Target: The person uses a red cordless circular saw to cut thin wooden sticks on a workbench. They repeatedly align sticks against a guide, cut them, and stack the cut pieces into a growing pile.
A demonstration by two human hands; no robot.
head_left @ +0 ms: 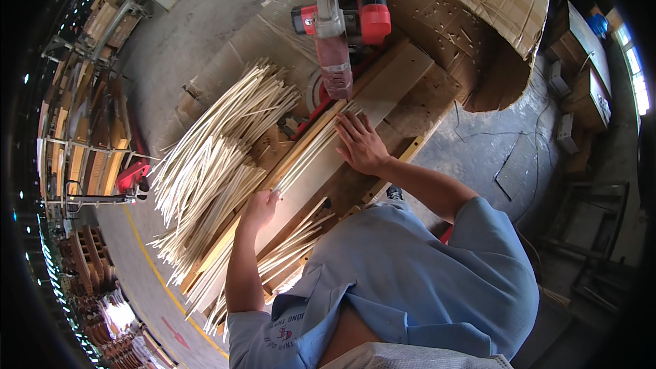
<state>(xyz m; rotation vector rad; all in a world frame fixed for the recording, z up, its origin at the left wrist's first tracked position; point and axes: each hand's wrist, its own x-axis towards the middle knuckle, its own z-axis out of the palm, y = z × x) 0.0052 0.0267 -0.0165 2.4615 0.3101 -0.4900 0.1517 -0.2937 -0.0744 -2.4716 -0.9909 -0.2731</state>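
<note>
A thin bundle of pale wooden or cane rods [309, 155] lies along a wooden fence [279, 172] on the work board [295, 190]. My left hand [260, 210] is closed around the bundle at its nearer part, thumb on top. Further up, my right hand [361, 142] lies palm down with fingers stretched over the rods' far end, just short of the saw. A red and black miter saw [335, 61] stands over the fence, its guard close to my right fingertips. Beyond the fence, a large pile of similar rods [212, 157] spreads to the left.
More rods [294, 249] lie on the near side of the board, by my body. A large cardboard box [478, 34] curves behind the saw. Racks of wooden parts [85, 130] stand at the left; wooden cabinets [581, 89] and cables on the floor are at the right.
</note>
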